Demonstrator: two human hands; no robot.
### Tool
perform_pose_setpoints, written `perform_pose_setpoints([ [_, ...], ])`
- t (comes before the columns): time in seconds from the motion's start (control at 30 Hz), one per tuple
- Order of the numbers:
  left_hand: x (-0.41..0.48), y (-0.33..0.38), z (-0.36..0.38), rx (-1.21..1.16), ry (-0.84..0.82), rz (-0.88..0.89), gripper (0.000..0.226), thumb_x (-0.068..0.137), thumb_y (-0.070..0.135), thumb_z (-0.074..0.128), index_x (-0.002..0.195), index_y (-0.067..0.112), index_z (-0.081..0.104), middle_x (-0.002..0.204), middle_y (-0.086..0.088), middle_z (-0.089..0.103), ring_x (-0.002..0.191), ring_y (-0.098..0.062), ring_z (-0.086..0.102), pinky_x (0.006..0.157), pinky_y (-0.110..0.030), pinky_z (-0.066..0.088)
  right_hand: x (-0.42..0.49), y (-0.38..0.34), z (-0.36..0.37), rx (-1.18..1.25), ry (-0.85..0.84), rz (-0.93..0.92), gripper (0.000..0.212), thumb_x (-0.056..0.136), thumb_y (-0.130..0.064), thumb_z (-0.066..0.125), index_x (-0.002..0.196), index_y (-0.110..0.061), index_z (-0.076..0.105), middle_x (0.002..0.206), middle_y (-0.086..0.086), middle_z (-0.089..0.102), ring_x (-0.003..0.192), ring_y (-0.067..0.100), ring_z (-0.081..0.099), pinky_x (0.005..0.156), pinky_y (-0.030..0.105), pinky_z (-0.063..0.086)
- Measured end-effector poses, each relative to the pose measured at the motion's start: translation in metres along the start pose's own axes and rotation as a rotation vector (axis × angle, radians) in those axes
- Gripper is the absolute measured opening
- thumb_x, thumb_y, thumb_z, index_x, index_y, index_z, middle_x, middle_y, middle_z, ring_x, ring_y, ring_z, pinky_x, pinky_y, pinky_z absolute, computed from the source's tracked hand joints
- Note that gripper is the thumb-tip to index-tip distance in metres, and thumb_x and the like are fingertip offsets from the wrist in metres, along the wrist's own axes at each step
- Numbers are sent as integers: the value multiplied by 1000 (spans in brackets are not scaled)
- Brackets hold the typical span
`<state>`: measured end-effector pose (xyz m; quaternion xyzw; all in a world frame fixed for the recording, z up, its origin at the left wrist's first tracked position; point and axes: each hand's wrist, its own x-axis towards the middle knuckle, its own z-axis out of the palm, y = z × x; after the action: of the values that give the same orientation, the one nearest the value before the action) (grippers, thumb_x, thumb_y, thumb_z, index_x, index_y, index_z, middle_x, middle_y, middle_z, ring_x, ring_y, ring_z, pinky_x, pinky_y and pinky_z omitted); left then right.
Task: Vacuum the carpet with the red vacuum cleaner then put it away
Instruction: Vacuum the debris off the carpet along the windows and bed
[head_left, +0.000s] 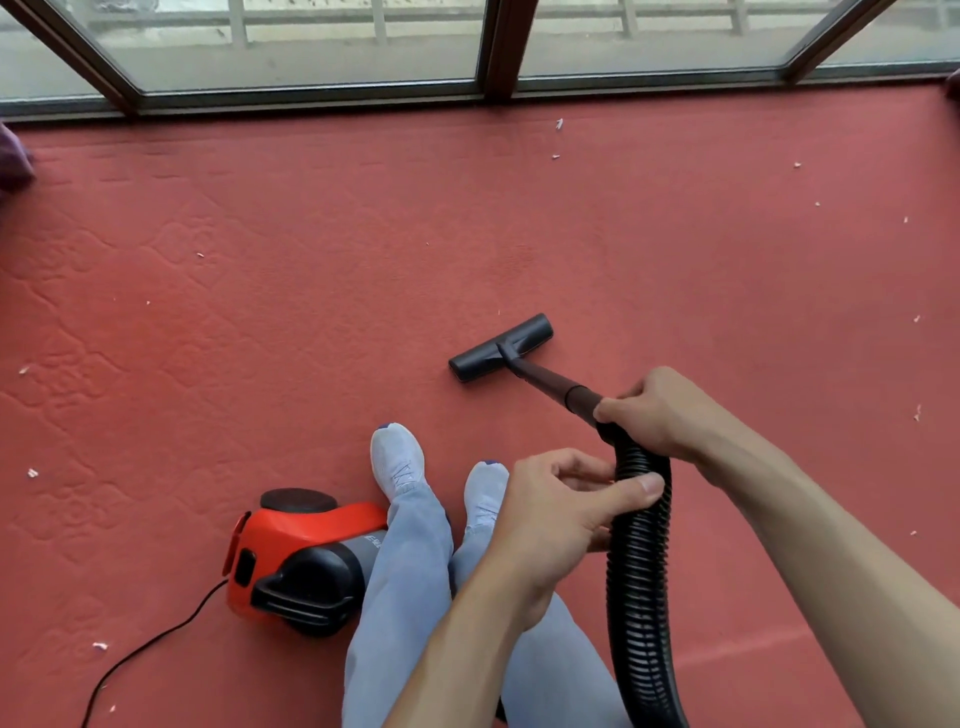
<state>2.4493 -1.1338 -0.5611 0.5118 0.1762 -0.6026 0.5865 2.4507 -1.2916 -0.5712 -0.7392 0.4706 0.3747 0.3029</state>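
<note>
Left hand (558, 512) and right hand (657, 415) grip the hose (639, 582), yet scraps (797, 164) at two and nine o'clock suggest much vacuuming remains.

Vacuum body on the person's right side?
No, the red vacuum cleaner sits on the carpet to the person's left, right beside the left shoe.

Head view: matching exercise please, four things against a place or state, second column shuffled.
1 red canister vacuum cleaner
2 flat black floor nozzle
3 black ribbed hose
4 white scraps of litter

A scattered over the red carpet
B pinched by the left hand
C beside the person's left leg
D flat on the carpet ahead of the white shoes

Pairs: 1-C, 2-D, 3-B, 4-A
</note>
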Motion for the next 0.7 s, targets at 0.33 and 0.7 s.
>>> perform_pose_setpoints([
  [0.33,16,-9,0,-13,141,-14,35,80,16,83,101,-7,69,72,-2,71,59,-12,66,58,-22,53,26,-16,21,-102,18,-33,27,87,-27,56,101,-4,57,107,18,67,89,34,60,66,32,40],
  [0.7,8,-7,-3,-11,82,-58,36,80,16,83,101,-8,68,74,-6,71,57,-15,65,52,-23,50,12,-16,19,-205,38,0,17,88,-22,54,93,-7,49,109,20,66,84,35,53,68,32,40],
])
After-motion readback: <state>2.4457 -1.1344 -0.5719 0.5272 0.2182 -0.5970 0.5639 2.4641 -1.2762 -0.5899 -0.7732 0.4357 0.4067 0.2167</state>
